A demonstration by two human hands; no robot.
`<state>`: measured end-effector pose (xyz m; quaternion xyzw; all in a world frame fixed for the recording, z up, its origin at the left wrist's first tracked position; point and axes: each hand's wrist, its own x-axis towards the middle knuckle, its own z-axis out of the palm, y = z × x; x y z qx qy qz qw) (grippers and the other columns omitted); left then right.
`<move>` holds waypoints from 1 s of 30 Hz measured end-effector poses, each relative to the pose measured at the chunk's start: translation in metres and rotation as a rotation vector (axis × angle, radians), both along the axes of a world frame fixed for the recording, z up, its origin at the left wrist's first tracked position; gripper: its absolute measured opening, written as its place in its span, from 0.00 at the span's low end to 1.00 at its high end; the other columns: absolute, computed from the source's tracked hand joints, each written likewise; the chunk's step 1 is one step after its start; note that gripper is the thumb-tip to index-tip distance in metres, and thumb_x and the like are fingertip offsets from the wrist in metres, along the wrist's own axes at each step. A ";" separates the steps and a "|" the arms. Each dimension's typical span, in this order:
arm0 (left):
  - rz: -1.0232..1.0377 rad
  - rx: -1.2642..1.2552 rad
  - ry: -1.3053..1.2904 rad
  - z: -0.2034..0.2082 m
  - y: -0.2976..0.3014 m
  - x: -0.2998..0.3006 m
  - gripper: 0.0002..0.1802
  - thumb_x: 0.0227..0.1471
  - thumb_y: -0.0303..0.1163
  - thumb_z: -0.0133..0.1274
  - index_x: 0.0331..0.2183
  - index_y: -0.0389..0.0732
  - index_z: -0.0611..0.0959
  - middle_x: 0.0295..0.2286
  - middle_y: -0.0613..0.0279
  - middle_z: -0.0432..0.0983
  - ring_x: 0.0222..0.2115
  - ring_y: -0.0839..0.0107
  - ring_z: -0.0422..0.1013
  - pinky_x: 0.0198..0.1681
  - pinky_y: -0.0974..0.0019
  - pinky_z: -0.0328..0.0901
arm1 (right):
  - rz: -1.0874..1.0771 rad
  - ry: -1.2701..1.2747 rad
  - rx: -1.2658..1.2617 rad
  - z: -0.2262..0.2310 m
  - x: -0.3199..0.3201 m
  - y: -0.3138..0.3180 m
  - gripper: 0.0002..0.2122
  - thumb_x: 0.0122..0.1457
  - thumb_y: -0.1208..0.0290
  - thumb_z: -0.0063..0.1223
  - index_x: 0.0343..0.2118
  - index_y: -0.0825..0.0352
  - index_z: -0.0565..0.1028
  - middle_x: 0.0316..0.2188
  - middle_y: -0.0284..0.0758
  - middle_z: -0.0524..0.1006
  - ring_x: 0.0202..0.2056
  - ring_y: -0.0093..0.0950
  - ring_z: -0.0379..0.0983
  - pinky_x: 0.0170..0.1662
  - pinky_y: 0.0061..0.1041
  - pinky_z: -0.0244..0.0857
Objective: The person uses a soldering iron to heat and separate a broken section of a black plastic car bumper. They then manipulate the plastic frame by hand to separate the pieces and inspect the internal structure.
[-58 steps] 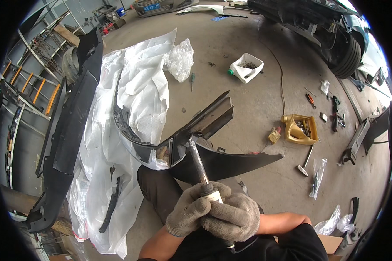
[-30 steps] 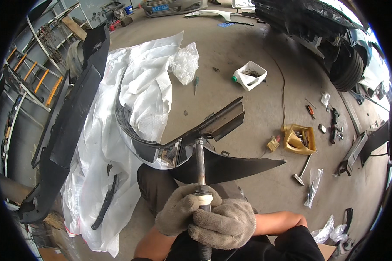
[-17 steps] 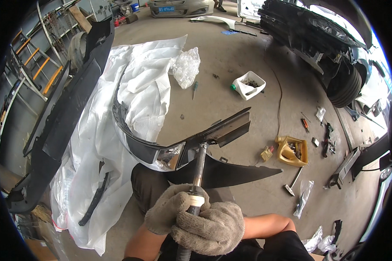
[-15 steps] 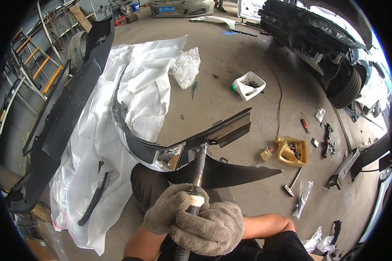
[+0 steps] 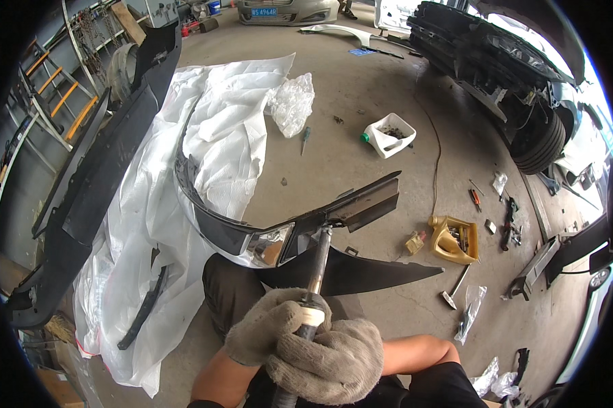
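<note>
Both my hands wear grey-brown knit gloves and are closed around one long tool (image 5: 318, 273) with a scuffed metal barrel, a cream collar and a dark grip. My left hand (image 5: 266, 328) wraps it at the collar; my right hand (image 5: 335, 364) grips just below, its fingers curled over the handle. The barrel points away from me, and its far end meets a dark curved plastic car trim (image 5: 308, 230), whether pressed on or just over it I cannot tell. A shiny inset (image 5: 269, 245) sits in that trim. Beneath lies a black pointed panel (image 5: 361, 272) across my knees.
White sheeting (image 5: 150, 204) covers floor at left, beside a long black bumper (image 5: 116, 153). A cut white jug (image 5: 390, 134) and a yellow jug (image 5: 454, 239) hold small parts. A hammer (image 5: 455, 287) and screwdriver (image 5: 475, 200) lie right. A partly stripped car (image 5: 497, 61) stands beyond.
The tool's far end has shifted slightly right along the trim, and the barrel leans more to the right. The trim's right end has moved slightly right. Both hands keep their grip.
</note>
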<state>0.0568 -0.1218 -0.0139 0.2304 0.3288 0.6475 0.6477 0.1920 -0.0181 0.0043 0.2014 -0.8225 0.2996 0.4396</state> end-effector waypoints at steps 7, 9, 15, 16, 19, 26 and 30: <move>0.031 -0.034 0.035 0.006 -0.003 0.008 0.41 0.51 0.65 0.58 0.41 0.30 0.80 0.33 0.61 0.78 0.32 0.77 0.73 0.38 0.73 0.69 | -0.182 0.025 0.160 0.002 0.013 0.004 0.20 0.45 0.69 0.54 0.45 0.59 0.82 0.46 0.44 0.81 0.22 0.26 0.73 0.21 0.28 0.62; 0.023 -0.031 0.048 0.006 -0.004 0.007 0.42 0.51 0.66 0.58 0.41 0.30 0.80 0.33 0.61 0.77 0.32 0.77 0.72 0.37 0.73 0.69 | -0.190 0.024 0.173 0.007 0.012 0.004 0.19 0.45 0.69 0.54 0.44 0.59 0.82 0.45 0.43 0.81 0.22 0.26 0.73 0.21 0.27 0.62; 0.010 -0.019 0.048 0.002 -0.006 0.004 0.43 0.49 0.66 0.59 0.41 0.28 0.80 0.32 0.61 0.77 0.32 0.77 0.71 0.36 0.73 0.69 | -0.190 0.076 0.145 0.001 0.007 0.000 0.19 0.44 0.69 0.55 0.42 0.58 0.83 0.43 0.42 0.82 0.22 0.23 0.72 0.21 0.26 0.62; 0.031 -0.032 0.048 0.005 -0.007 0.005 0.43 0.50 0.66 0.60 0.41 0.28 0.80 0.33 0.61 0.77 0.32 0.77 0.72 0.36 0.73 0.69 | -0.209 0.108 0.129 -0.002 0.005 -0.003 0.19 0.44 0.69 0.55 0.42 0.58 0.83 0.43 0.41 0.82 0.22 0.23 0.72 0.21 0.26 0.62; 0.071 -0.064 0.009 -0.002 -0.009 0.007 0.43 0.49 0.65 0.60 0.41 0.28 0.80 0.33 0.60 0.77 0.32 0.77 0.72 0.37 0.72 0.69 | -0.396 0.182 0.163 0.001 0.000 -0.010 0.19 0.43 0.70 0.55 0.42 0.58 0.83 0.43 0.42 0.82 0.22 0.23 0.73 0.21 0.25 0.63; 0.051 -0.020 -0.009 -0.005 -0.007 -0.002 0.43 0.48 0.65 0.61 0.41 0.28 0.80 0.32 0.60 0.77 0.31 0.77 0.72 0.36 0.73 0.69 | -0.287 0.162 0.133 -0.005 -0.005 -0.007 0.20 0.42 0.70 0.55 0.42 0.56 0.83 0.42 0.41 0.82 0.22 0.23 0.72 0.21 0.25 0.63; 0.032 -0.025 0.064 -0.004 -0.003 -0.005 0.43 0.49 0.66 0.60 0.40 0.28 0.80 0.31 0.60 0.77 0.30 0.77 0.72 0.35 0.73 0.69 | -0.341 0.124 0.162 0.003 -0.002 -0.006 0.20 0.41 0.71 0.54 0.42 0.55 0.83 0.42 0.41 0.82 0.22 0.23 0.72 0.21 0.25 0.63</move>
